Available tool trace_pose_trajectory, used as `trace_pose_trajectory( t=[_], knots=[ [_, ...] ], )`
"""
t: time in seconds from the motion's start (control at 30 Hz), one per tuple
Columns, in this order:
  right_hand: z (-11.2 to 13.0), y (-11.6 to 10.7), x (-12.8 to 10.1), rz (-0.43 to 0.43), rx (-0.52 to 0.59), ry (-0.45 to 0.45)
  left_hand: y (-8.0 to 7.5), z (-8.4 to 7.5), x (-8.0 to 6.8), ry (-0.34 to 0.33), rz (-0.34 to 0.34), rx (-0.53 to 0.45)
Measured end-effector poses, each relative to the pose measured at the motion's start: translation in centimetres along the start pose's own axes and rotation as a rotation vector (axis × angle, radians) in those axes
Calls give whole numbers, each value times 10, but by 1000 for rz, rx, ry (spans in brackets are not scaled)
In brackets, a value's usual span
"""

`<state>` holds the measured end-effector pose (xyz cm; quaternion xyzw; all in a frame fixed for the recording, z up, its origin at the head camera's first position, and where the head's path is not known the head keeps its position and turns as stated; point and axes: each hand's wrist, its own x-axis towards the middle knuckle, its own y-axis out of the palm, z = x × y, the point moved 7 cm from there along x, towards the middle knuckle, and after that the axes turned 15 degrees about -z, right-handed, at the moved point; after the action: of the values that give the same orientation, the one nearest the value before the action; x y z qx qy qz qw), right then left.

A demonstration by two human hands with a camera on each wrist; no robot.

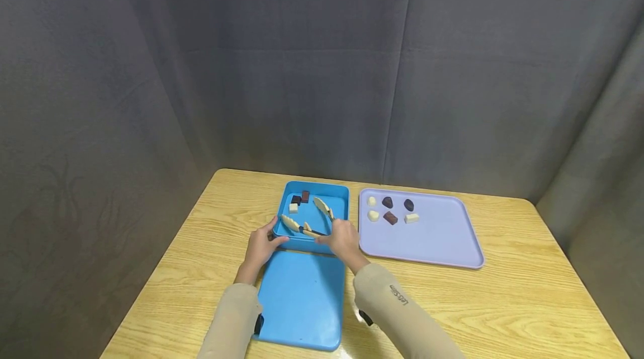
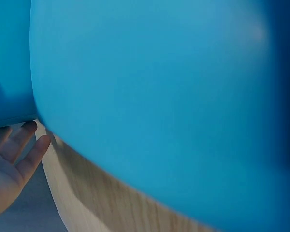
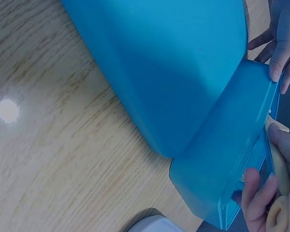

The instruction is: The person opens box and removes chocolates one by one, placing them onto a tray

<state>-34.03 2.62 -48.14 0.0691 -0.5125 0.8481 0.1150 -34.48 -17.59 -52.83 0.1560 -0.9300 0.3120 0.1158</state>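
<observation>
My left hand (image 1: 260, 245) holds the near left corner of a blue box (image 1: 307, 244), thumb at the rim and fingers along the outer side. My right hand (image 1: 344, 240) grips a pair of tongs (image 1: 290, 223) with beige scalloped tips. The tips stand apart inside the box, toward its near half. At the back left of the box lie a dark chocolate piece (image 1: 296, 199), a brown one (image 1: 305, 197) and a white one (image 1: 293, 208). A small cream shape shows near the tongs' arms; I cannot tell what it is. In the right wrist view the tongs' handle (image 3: 279, 169) lies in the right hand.
A blue lid-like panel (image 1: 302, 297) lies on the wooden table (image 1: 523, 297) before the box. To the right, a lavender tray (image 1: 432, 241) bears several chocolate pieces, among them a brown block (image 1: 390, 217) and a white block (image 1: 411, 218). Grey curtains (image 1: 302, 96) hang behind the table.
</observation>
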Motion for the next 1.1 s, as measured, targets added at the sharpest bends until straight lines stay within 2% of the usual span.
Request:
trace_pose_trajectory(
  t=[0.33, 0.67, 0.83, 1.1],
  knots=[
    [-9, 7, 1, 13, 14, 55, 1, 0, -1, -23, 3, -11],
    [-2, 4, 0, -19, -7, -5, 0, -1, 1, -6, 1, -17],
    [-1, 7, -1, -17, 15, -10, -2, -1, 0, -2, -7, -14],
    [2, 9, -3, -19, -17, -47, -1, 1, 0, -5, -4, -10]
  ],
)
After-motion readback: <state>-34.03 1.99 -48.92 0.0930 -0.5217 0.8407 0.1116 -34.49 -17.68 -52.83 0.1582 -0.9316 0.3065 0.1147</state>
